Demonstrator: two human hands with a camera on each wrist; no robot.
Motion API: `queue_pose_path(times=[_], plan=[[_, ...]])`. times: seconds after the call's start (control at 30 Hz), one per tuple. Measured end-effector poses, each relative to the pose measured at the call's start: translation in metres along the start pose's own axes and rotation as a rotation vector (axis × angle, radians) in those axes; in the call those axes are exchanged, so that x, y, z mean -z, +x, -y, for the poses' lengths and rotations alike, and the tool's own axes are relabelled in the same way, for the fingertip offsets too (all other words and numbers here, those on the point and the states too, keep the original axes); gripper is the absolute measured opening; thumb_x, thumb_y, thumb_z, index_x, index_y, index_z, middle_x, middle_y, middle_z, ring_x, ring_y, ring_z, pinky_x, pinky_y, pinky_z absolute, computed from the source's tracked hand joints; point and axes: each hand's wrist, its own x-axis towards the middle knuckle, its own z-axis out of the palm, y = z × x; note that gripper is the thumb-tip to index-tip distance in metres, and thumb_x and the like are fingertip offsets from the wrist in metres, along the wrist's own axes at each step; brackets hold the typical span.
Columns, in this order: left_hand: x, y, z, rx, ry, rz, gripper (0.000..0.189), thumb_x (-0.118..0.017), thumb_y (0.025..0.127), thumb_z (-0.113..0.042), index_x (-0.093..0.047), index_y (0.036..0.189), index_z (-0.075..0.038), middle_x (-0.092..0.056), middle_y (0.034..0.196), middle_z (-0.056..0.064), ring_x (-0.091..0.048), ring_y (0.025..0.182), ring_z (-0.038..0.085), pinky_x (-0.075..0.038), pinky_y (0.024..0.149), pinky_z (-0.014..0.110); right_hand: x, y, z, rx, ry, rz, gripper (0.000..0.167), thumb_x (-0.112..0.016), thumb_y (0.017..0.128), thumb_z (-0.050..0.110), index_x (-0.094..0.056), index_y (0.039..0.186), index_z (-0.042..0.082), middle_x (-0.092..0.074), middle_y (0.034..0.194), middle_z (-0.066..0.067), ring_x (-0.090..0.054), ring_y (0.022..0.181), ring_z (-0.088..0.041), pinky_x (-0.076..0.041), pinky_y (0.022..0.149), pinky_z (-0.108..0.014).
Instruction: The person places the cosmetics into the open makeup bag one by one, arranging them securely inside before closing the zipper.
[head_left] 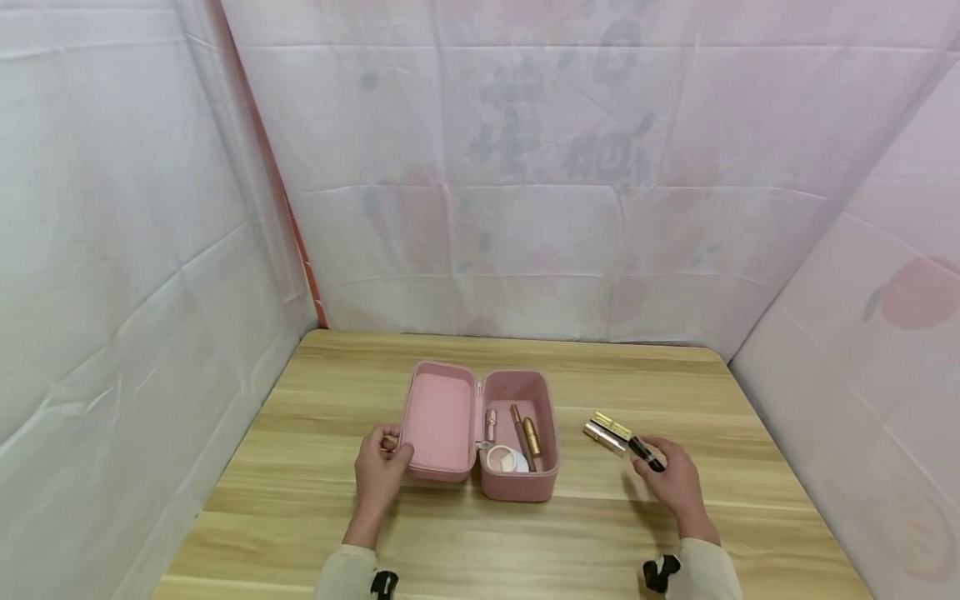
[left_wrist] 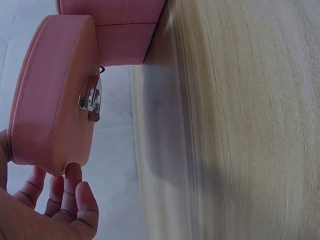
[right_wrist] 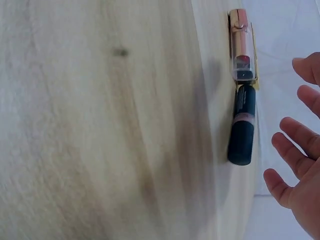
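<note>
A pink zippered cosmetic case (head_left: 521, 488) stands on the table with its lid (head_left: 441, 417) folded out to the left. My left hand (head_left: 381, 468) grips the lid's outer edge, thumb on the rim and fingers beneath; the lid (left_wrist: 55, 95) is raised off the wood in the left wrist view. Inside the case lie a small pink tube (head_left: 491, 425), a brown stick (head_left: 522, 437), a gold tube (head_left: 532, 437) and a round compact (head_left: 500, 458). My right hand (head_left: 675, 477), fingers spread, hovers beside a black tube (right_wrist: 242, 132). Touching that tube's end is a clear-capped lipstick (right_wrist: 242, 50).
A gold case (head_left: 613, 423) lies against the lipstick, right of the cosmetic case. The wood-grain table (head_left: 480, 546) has fabric walls at its back, left (head_left: 150, 292) and right. A black strap piece (head_left: 662, 573) sits at the right wrist.
</note>
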Motion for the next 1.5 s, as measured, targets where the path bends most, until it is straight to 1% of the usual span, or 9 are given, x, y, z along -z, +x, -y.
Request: queue_pose_path(times=[0.13,0.33,0.43,0.57,0.7,0.87,1.13,1.4,1.5], plan=[[0.0,0.0,0.0,-0.018,0.003,0.001,0.023,-0.067,0.071,-0.003,-0.061,0.094,-0.002,-0.049,0.081,0.01,-0.049,0.068,0.016,-0.042,0.06,0.026,0.0,-0.001,-0.005,-0.015,0.029,-0.044,0.04,-0.069,0.079,0.007,-0.058,0.114,-0.009,-0.053,0.11,-0.035,-0.048,0.099,-0.051,-0.037,0.078,-0.061],[0.0,0.001,-0.001,-0.029,0.01,0.003,0.023,-0.067,0.071,-0.003,-0.061,0.093,-0.002,-0.05,0.08,0.01,-0.049,0.068,0.016,-0.042,0.06,0.026,-0.003,-0.003,-0.015,-0.035,0.007,-0.092,0.047,-0.068,0.078,0.01,-0.053,0.117,-0.012,-0.049,0.113,-0.038,-0.043,0.104,-0.053,-0.033,0.082,-0.062],[0.0,0.001,-0.001,-0.028,0.005,0.006,0.023,-0.066,0.071,-0.004,-0.061,0.094,-0.002,-0.05,0.081,0.01,-0.049,0.068,0.015,-0.042,0.06,0.026,-0.005,-0.004,-0.021,-0.08,0.005,-0.077,0.051,-0.068,0.08,0.013,-0.05,0.121,-0.011,-0.047,0.112,-0.04,-0.044,0.101,-0.052,-0.034,0.081,-0.062],[0.0,0.001,-0.001,-0.024,0.004,0.01,0.024,-0.066,0.071,-0.004,-0.061,0.094,-0.001,-0.05,0.082,0.01,-0.05,0.068,0.015,-0.043,0.06,0.026,-0.006,-0.005,-0.027,-0.154,-0.016,-0.016,0.054,-0.067,0.083,0.017,-0.047,0.125,-0.011,-0.046,0.11,-0.04,-0.046,0.098,-0.051,-0.036,0.078,-0.061],[-0.001,0.002,-0.001,-0.019,0.011,0.005,0.024,-0.066,0.071,-0.003,-0.061,0.094,-0.002,-0.05,0.081,0.009,-0.05,0.067,0.015,-0.043,0.06,0.027,-0.007,-0.004,-0.03,-0.222,-0.067,0.052,0.054,-0.064,0.086,0.023,-0.047,0.128,-0.007,-0.045,0.116,-0.038,-0.044,0.103,-0.052,-0.035,0.077,-0.062],[-0.001,0.001,-0.001,-0.019,0.01,0.008,0.025,-0.066,0.071,-0.004,-0.061,0.095,-0.002,-0.05,0.082,0.009,-0.05,0.068,0.015,-0.043,0.06,0.026,-0.01,0.0,-0.031,-0.29,-0.128,0.111,0.052,-0.06,0.088,0.032,-0.051,0.127,0.0,-0.041,0.124,-0.035,-0.036,0.108,-0.054,-0.03,0.075,-0.063],[0.0,-0.001,0.0,-0.005,0.005,0.002,0.025,-0.066,0.071,-0.002,-0.06,0.095,-0.002,-0.051,0.083,0.009,-0.05,0.069,0.016,-0.043,0.061,0.026,-0.017,0.003,-0.027,-0.344,-0.118,0.11,0.047,-0.061,0.087,0.03,-0.056,0.121,-0.002,-0.037,0.123,-0.034,-0.031,0.109,-0.054,-0.028,0.076,-0.062],[0.001,-0.001,0.001,-0.011,0.015,-0.002,0.025,-0.066,0.071,-0.003,-0.061,0.095,-0.002,-0.051,0.082,0.009,-0.051,0.068,0.015,-0.044,0.061,0.026,-0.023,0.005,-0.021,-0.374,-0.098,0.055,0.033,-0.061,0.087,0.023,-0.064,0.108,-0.003,-0.04,0.117,-0.031,-0.032,0.106,-0.051,-0.028,0.075,-0.061],[0.001,-0.002,0.001,-0.011,0.017,-0.003,0.025,-0.066,0.07,-0.003,-0.061,0.095,-0.003,-0.051,0.081,0.008,-0.051,0.068,0.016,-0.044,0.061,0.026,-0.022,0.005,-0.019,-0.385,-0.102,0.071,0.034,-0.06,0.088,0.023,-0.063,0.106,-0.005,-0.042,0.115,-0.032,-0.033,0.105,-0.051,-0.03,0.074,-0.061]])
